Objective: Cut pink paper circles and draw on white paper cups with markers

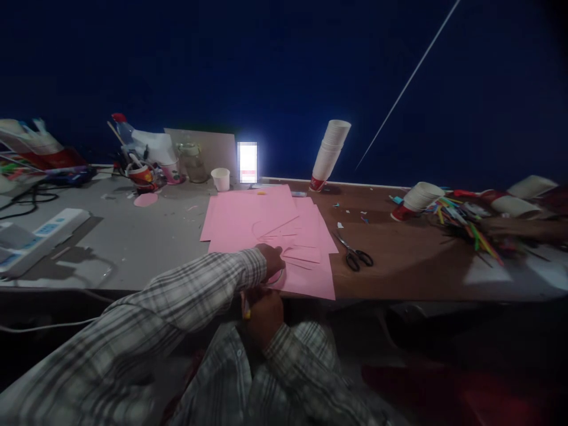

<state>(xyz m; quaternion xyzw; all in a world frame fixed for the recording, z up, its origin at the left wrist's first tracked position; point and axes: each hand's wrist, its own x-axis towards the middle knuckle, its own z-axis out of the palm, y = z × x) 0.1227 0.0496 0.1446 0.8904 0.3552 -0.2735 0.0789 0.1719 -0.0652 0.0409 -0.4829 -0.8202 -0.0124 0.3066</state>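
Several pink paper sheets (pixel 266 222) lie overlapped on the table, with curved lines drawn or cut in them. My left hand (pixel 271 260) rests at the near edge of the sheets with its fingers curled on a pink paper piece. Just below the table edge, my right hand (pixel 262 310) is closed around a small yellow-tipped object, maybe a pencil. Both arms wear plaid sleeves. Black scissors (pixel 354 252) lie on the table right of the sheets, apart from both hands.
A leaning stack of paper cups (pixel 329 154) stands at the back, another stack (pixel 417 200) lies on its side at right beside coloured straws (pixel 470 228). A small white cup (pixel 220 178), jar, bottles and a lit phone (pixel 247 162) stand behind. A power strip (pixel 42 234) sits far left.
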